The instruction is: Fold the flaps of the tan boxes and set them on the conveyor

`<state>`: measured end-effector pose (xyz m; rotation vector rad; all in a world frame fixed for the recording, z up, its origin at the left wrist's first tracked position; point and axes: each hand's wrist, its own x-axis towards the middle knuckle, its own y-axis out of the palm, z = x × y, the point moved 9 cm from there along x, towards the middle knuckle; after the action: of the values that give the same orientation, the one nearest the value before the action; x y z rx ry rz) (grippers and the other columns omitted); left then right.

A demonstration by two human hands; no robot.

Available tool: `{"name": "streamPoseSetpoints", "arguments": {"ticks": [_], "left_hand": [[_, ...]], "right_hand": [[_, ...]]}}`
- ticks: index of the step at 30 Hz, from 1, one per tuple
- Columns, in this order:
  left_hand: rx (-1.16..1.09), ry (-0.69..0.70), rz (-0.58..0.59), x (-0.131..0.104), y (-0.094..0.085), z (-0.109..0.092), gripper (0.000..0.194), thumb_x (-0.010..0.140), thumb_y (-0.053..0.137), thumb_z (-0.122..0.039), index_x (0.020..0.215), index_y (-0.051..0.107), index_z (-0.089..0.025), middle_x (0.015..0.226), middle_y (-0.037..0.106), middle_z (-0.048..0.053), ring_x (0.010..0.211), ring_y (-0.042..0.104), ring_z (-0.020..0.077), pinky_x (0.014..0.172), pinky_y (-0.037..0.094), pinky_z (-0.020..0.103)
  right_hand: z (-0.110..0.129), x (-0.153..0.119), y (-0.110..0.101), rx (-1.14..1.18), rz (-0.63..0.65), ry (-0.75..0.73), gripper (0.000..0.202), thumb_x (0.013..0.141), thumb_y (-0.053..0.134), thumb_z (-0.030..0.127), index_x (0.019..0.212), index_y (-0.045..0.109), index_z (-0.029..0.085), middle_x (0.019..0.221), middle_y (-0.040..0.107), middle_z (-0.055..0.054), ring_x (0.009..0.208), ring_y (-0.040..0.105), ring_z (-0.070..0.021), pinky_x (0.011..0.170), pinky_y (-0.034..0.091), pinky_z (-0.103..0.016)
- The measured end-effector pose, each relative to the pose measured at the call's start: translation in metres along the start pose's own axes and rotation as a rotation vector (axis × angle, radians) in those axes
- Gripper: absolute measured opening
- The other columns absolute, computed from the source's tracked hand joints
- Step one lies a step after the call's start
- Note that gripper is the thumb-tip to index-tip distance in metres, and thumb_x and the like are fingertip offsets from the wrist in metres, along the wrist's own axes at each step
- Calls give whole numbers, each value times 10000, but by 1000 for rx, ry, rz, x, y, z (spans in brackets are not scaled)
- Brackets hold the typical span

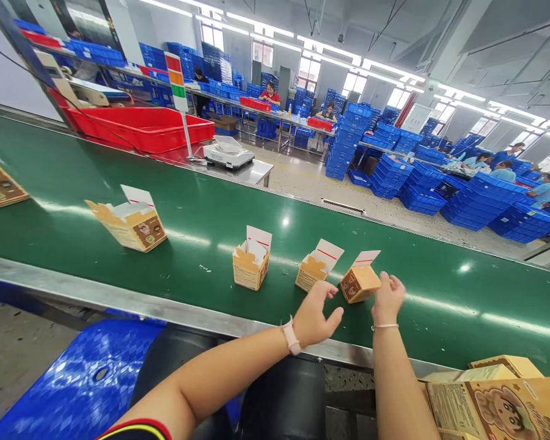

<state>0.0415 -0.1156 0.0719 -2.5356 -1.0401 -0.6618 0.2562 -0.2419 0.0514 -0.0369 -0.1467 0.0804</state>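
On the green conveyor belt (417, 330), my left hand (318, 315) is held low with thumb and fingers apart, holding nothing. It is in front of a small tan carton (309, 275) whose white flap with a red strip stands up. My right hand (388, 299) is at the right side of another carton (360, 284), its fingers loosely bent and apart. Whether it touches that carton is hard to tell. This carton has its tan top panel folded over, with a white flap raised behind. Further left stands an open carton (250, 269) with white material inside.
More cartons stand left on the belt, including an open one (142, 229). Flattened or stacked printed cartons (504, 403) lie at the lower right. Beyond the belt are a red bin (142, 128), a scale (228, 153) and stacked blue crates (348, 140). People sit at distant tables.
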Motion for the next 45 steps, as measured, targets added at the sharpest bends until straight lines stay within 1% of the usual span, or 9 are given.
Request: {"name": "streamPoseSetpoints", "arguments": {"ticks": [4,10,17,21,25,31,35,40,45], "left_hand": [[169,119,-229,12,-60,24,510,801,577,-321,1259,399,-187,1259,487,159,1164,493,275,905,464,427],[253,74,271,60,-19,69,509,846,518,-363,1332,457,-224,1428,442,119,1358,313,310,1086,277,525],[97,-137,86,70,9,63,180,843,509,-225,735,650,-191,953,667,78,1052,564,233,995,383,406],[-118,-481,-128,69,17,87,250,717,640,-119,946,563,-183,979,584,57,949,572,175,900,447,316],[-484,-902,-20,58,52,111,441,646,729,-85,1012,501,-178,905,598,42,824,613,171,801,500,327],[-494,-1009,68,66,75,107,468,603,807,-151,977,525,-133,863,637,89,795,642,238,748,524,393],[-405,-944,-46,59,65,90,564,688,751,-209,1170,464,-149,1229,543,166,1152,538,267,964,442,382],[-189,-437,-24,16,33,29,421,725,661,-208,1119,519,-166,1193,559,137,1140,527,236,974,423,358],[60,223,-157,-19,-44,-14,208,775,608,-314,942,549,-205,883,606,56,851,587,199,779,482,347]], "right_hand": [[52,-66,3,-103,-97,-723,437,779,630,453,1089,484,182,1217,480,-145,1180,457,-290,964,415,-465],[45,-98,93,-233,465,-980,375,898,533,457,1152,580,185,1180,577,-135,1217,443,-304,975,403,-527],[8,-50,70,-129,153,-547,352,852,531,511,785,615,175,955,587,-103,963,562,-257,878,474,-424],[-30,-28,57,-79,3,-155,408,720,659,483,968,536,184,999,521,-69,836,570,-187,739,517,-299],[-44,-13,60,-49,75,-25,484,645,690,467,999,493,202,980,516,-49,809,572,-183,660,516,-266],[-38,-13,51,-15,58,-5,531,649,649,508,1027,450,192,933,524,-52,801,582,-202,674,521,-304],[-21,-26,25,-49,-80,-96,539,699,599,554,1056,448,180,1056,477,-100,951,544,-236,830,493,-377],[43,-78,-6,-235,-213,-731,444,804,578,477,1093,497,150,1170,460,-171,1157,442,-325,923,426,-505],[60,-120,23,-224,168,-984,323,900,531,317,1190,504,175,1152,539,-141,1111,520,-284,925,446,-493]]}}
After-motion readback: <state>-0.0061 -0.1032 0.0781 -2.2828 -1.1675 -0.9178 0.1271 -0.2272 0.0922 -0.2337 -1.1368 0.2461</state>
